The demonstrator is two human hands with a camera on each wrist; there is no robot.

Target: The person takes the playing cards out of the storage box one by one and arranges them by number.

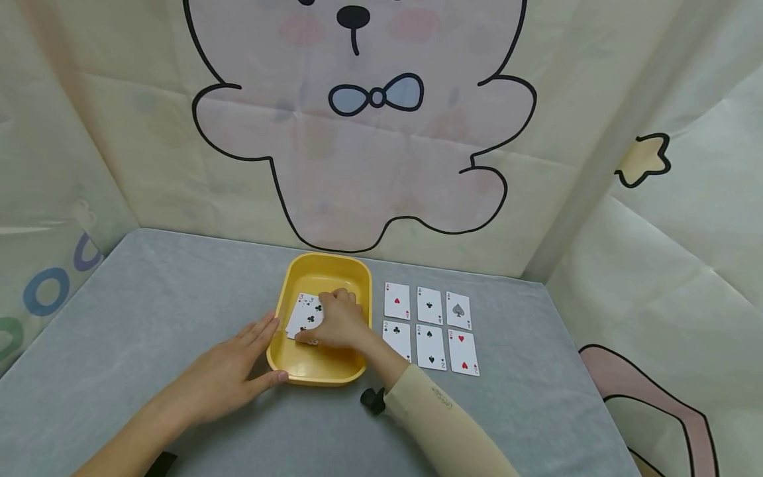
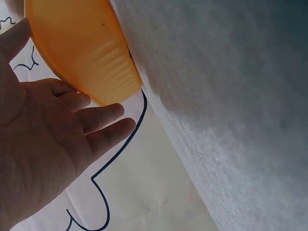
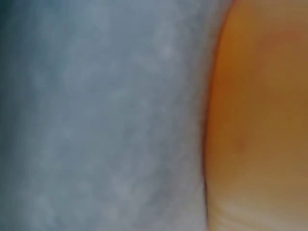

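In the head view, a yellow tray [image 1: 322, 374] stands on the grey-covered table. White playing cards [image 1: 302, 315] lie inside it toward its left side, a three of clubs uppermost. My right hand [image 1: 340, 321] reaches over the right rim and grips the cards, thumb low and fingers high; the hand covers part of them. My left hand [image 1: 229, 371] rests its extended fingers against the tray's left side. The left wrist view shows that hand's fingers [image 2: 103, 118] spread beside the tray's outer wall [image 2: 91, 53]. The right wrist view is blurred, with neither fingers nor cards visible.
Right of the tray, face-up cards lie in two rows: aces of hearts [image 1: 396, 301], clubs [image 1: 429, 305] and spades [image 1: 458, 311] behind, twos of clubs [image 1: 396, 338], spades [image 1: 431, 347] and hearts [image 1: 463, 352] in front. A printed curtain [image 1: 381, 185] hangs behind the table.
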